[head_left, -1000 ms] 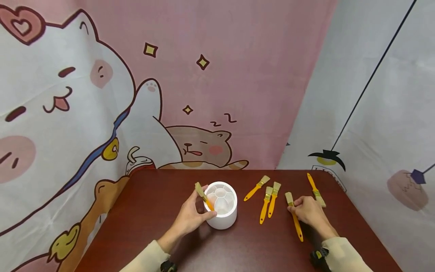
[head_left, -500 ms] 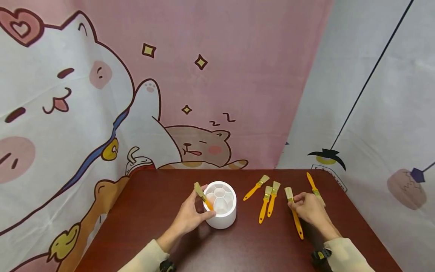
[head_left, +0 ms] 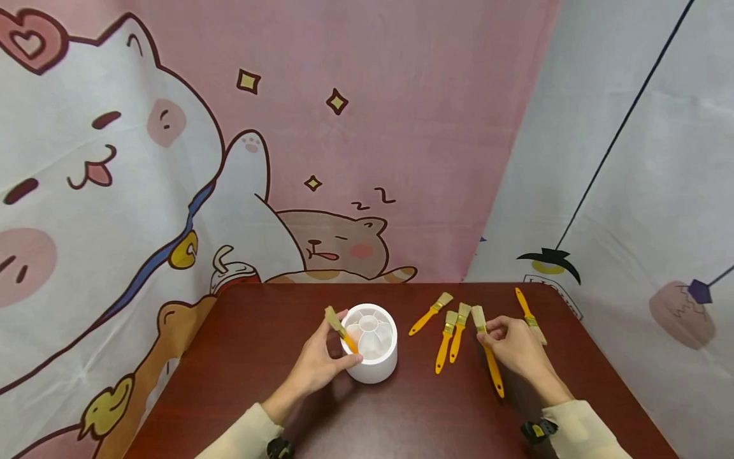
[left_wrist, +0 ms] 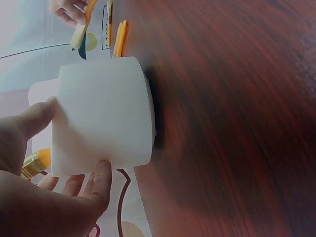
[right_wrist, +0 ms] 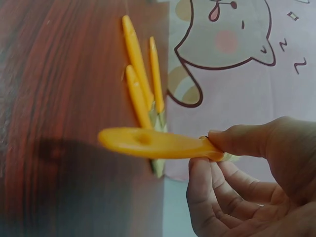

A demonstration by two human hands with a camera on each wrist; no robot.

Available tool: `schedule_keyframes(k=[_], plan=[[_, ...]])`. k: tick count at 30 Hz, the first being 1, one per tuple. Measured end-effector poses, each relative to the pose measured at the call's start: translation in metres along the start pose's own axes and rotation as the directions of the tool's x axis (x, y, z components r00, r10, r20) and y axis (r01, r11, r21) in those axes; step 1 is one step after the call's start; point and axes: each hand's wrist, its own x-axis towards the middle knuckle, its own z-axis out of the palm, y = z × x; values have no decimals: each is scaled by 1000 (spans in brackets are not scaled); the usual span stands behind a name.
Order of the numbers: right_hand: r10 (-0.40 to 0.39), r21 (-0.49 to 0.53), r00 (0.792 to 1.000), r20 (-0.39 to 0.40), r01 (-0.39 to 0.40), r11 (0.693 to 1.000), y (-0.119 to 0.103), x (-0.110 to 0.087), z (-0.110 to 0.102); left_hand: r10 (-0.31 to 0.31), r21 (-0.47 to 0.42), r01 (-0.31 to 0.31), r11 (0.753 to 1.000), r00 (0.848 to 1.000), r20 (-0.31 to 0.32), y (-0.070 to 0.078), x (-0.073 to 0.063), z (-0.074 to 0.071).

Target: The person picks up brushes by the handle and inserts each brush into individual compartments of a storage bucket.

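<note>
My left hand (head_left: 321, 358) grips a white round divided holder (head_left: 375, 371) by its side, thumb and fingers on opposite sides of the wall in the left wrist view. One paintbrush (head_left: 335, 320) leans in a left compartment of it, bristles up and handle inside. To the right, my right hand (head_left: 516, 344) pinches another paintbrush (right_wrist: 163, 144) between thumb and fingers just below the bristles. Its yellow handle (head_left: 494, 373) points down toward me, and a shadow falls on the table beside it in the right wrist view.
Three yellow-handled brushes (head_left: 443, 350) lie between the holder and my right hand. Another brush (head_left: 526, 306) lies beyond the right hand, near the right edge of the dark red table (head_left: 241, 331). A cartoon-printed cloth (head_left: 436, 159) hangs behind the table.
My right hand has lifted its paintbrush and moved it left, close to the loose brushes. My left hand keeps its grip on the holder.
</note>
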Motion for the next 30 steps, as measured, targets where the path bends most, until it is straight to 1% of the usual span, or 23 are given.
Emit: schedule_keyframes(k=[6, 13, 21, 30], plan=[[-23, 5, 1000, -5, 23, 1000, -16, -5, -5, -3, -9, 3, 1000, 1000, 6, -1, 2, 0], [-42, 2, 999, -11, 42, 999, -28, -7, -9, -3, -37, 4, 999, 1000, 18, 0, 1, -1], [-57, -14, 998, -25, 57, 998, -43, -12, -10, -15, -9, 15, 1000, 1000, 11, 2, -1, 0], [-91, 1, 995, -43, 91, 996, -54, -14, -9, -21, -15, 22, 1000, 1000, 19, 5, -1, -1]])
